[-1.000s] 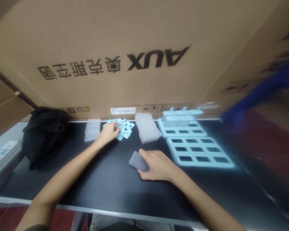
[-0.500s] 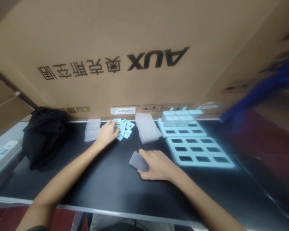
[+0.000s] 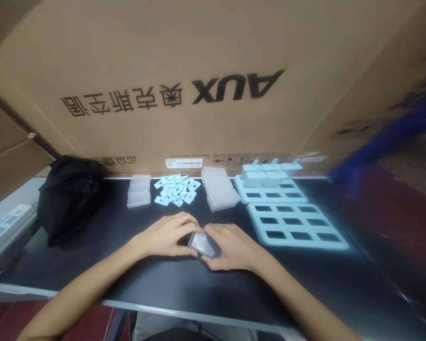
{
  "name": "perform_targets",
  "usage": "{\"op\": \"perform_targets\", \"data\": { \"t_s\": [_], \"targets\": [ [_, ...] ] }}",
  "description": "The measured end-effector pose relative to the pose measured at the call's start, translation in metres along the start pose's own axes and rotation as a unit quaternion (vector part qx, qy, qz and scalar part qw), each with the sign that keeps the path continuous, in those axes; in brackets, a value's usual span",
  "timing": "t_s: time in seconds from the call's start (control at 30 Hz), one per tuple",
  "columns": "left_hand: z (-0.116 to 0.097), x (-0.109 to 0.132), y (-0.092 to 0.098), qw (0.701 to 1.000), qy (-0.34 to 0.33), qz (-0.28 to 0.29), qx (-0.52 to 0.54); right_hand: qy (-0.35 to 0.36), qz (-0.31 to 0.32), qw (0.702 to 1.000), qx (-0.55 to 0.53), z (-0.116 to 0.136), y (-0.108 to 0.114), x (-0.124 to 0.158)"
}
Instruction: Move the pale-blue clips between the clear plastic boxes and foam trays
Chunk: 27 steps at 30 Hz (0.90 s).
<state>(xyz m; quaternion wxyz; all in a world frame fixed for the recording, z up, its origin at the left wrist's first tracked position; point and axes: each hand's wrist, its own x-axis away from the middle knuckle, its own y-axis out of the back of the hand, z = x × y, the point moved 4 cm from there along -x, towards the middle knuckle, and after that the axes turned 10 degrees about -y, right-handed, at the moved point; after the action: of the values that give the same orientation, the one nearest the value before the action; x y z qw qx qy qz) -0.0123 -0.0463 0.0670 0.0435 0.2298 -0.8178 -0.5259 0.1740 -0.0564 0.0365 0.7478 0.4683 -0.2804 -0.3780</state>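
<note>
A small clear plastic case lies on the black table, and both my hands meet on it. My right hand curls around its right side and holds it. My left hand covers its left edge with bent fingers; whether a small part is under those fingers I cannot make out. Behind them lies a heap of small light-blue flat parts. A stack of clear cases sits to the left of the heap, and another stack of clear lids to its right.
Two light-blue trays with rectangular slots lie at the right, the far one carrying several filled cases. A black bag sits at the left. A large cardboard box walls the back. Something blue is blurred at the right.
My left hand has drawn back from the heap of blue parts to the clear case beside my right hand. The right hand has stayed on the case.
</note>
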Motion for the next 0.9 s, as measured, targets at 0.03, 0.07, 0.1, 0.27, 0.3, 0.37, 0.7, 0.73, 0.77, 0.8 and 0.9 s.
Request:
{"op": "perform_targets", "data": {
  "t_s": [0.03, 0.07, 0.1, 0.27, 0.3, 0.37, 0.7, 0.73, 0.77, 0.8, 0.9],
  "targets": [
    [0.001, 0.003, 0.003, 1.0, 0.001, -0.003, 0.001, 0.001, 0.0, 1.0, -0.002, 0.0, 0.0, 0.0],
    [0.004, 0.008, 0.009, 1.0, 0.001, -0.008, 0.003, 0.002, -0.003, 1.0, -0.005, 0.0, 0.001, 0.0],
    [0.009, 0.014, 0.017, 1.0, 0.002, -0.015, 0.004, 0.002, -0.009, 1.0, -0.008, 0.0, 0.001, 0.0],
    [0.064, 0.066, 0.083, 0.98, 0.092, -0.167, -0.056, -0.017, -0.047, 0.999, -0.014, -0.01, 0.007, 0.002],
    [0.079, 0.08, 0.096, 0.969, 0.123, -0.199, -0.079, -0.019, -0.049, 0.999, -0.009, -0.011, 0.007, 0.002],
    [0.11, 0.104, 0.114, 0.948, 0.178, -0.238, -0.117, -0.018, -0.048, 0.999, 0.003, -0.01, 0.006, 0.002],
    [0.196, 0.145, 0.123, 0.928, 0.244, -0.23, -0.163, -0.008, -0.05, 0.998, 0.029, -0.009, 0.005, 0.0],
    [0.199, 0.145, 0.123, 0.926, 0.249, -0.232, -0.164, -0.009, -0.051, 0.998, 0.028, -0.009, 0.005, 0.0],
    [0.201, 0.146, 0.122, 0.923, 0.255, -0.235, -0.163, -0.009, -0.051, 0.998, 0.028, -0.009, 0.005, 0.0],
    [0.204, 0.147, 0.121, 0.921, 0.262, -0.238, -0.162, -0.007, -0.051, 0.998, 0.028, -0.009, 0.005, 0.0],
    [0.21, 0.15, 0.118, 0.915, 0.28, -0.244, -0.158, -0.003, -0.049, 0.998, 0.031, -0.009, 0.005, 0.0]
  ]
}}
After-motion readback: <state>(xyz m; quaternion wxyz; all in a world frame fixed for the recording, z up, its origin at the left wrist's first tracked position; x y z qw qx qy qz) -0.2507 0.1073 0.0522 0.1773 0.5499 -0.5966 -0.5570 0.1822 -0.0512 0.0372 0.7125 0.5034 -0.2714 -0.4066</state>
